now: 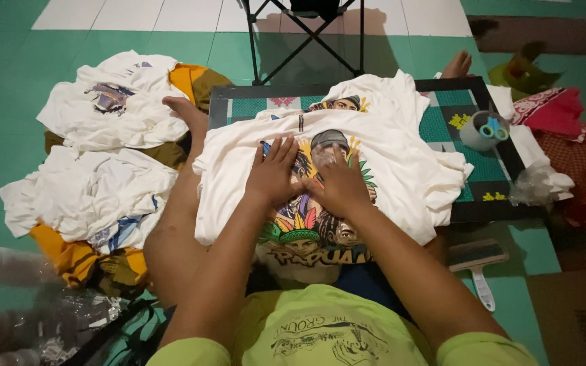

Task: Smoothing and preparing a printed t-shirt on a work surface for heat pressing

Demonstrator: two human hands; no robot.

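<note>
A white T-shirt (401, 159) with a colourful printed picture lies spread over a low black-framed board (490, 173) with a green patterned top and over my lap. My left hand (274, 171) rests flat on the print, fingers spread and pointing away. My right hand (339, 184) presses flat beside it, on the middle of the print. The two hands touch at the thumbs. Neither hand grips anything.
Heaps of white printed shirts (110, 108) and yellow cloth (69, 254) lie at the left. A white cup with scissors (483, 130) stands on the board. A brush (477, 263) lies on the green floor at right, red cloth (557, 112) beyond, a folding stand (306, 34) behind.
</note>
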